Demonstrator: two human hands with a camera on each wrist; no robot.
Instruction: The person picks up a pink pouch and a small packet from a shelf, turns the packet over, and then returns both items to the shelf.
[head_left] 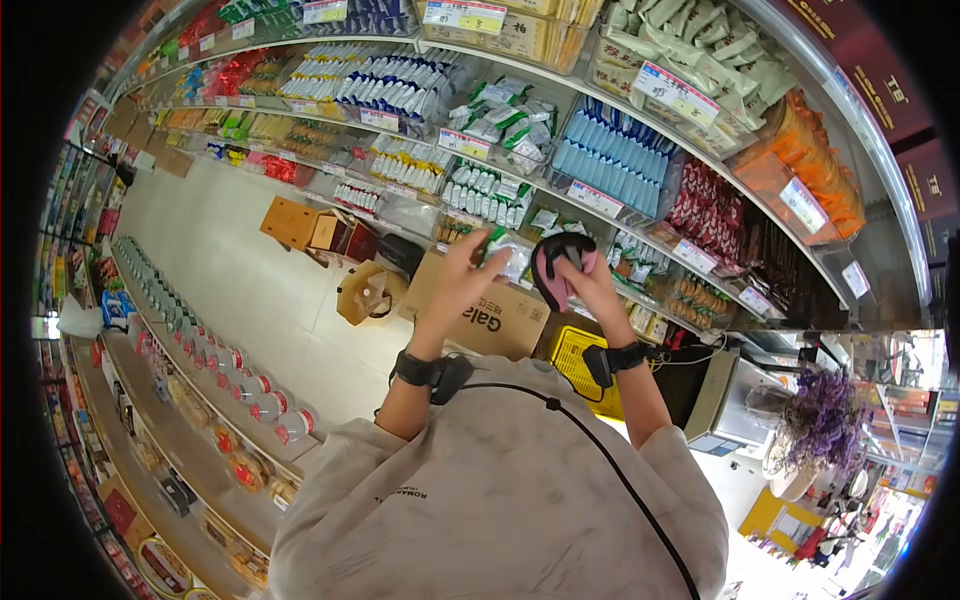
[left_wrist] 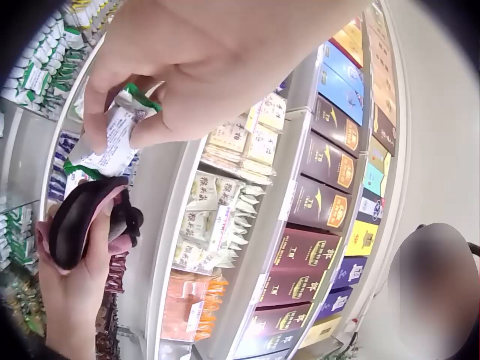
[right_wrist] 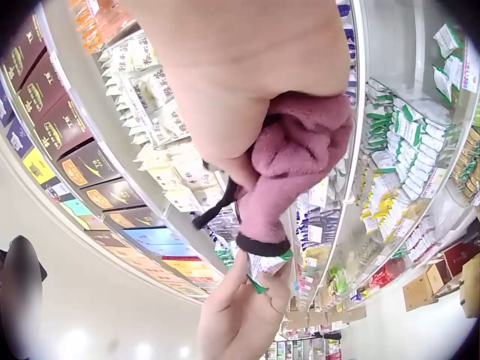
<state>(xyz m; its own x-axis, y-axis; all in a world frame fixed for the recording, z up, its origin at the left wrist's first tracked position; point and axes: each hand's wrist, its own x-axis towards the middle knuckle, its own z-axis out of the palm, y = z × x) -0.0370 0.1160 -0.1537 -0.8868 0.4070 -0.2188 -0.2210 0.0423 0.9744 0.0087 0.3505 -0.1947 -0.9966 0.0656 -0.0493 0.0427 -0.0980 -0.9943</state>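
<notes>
My left hand (head_left: 462, 285) pinches a small white packet (left_wrist: 116, 141) with green ends and printed text between thumb and fingers. In my right hand (head_left: 598, 290) I grip a bunched pink plush cloth (right_wrist: 296, 161) with black trim. Its smooth black side (left_wrist: 76, 225) faces the left wrist view. The two hands are held close together in front of the snack shelves, and the cloth is right beside the packet's lower end. Part of the packet is hidden by the left fingers.
Tiered shelves hold bins of wrapped snacks, including green-and-white packets (head_left: 505, 120) and blue packets (head_left: 612, 155). Below the hands stand a cardboard box (head_left: 475, 318) and a yellow basket (head_left: 580, 360). A row of jars (head_left: 270, 405) lines the left shelf.
</notes>
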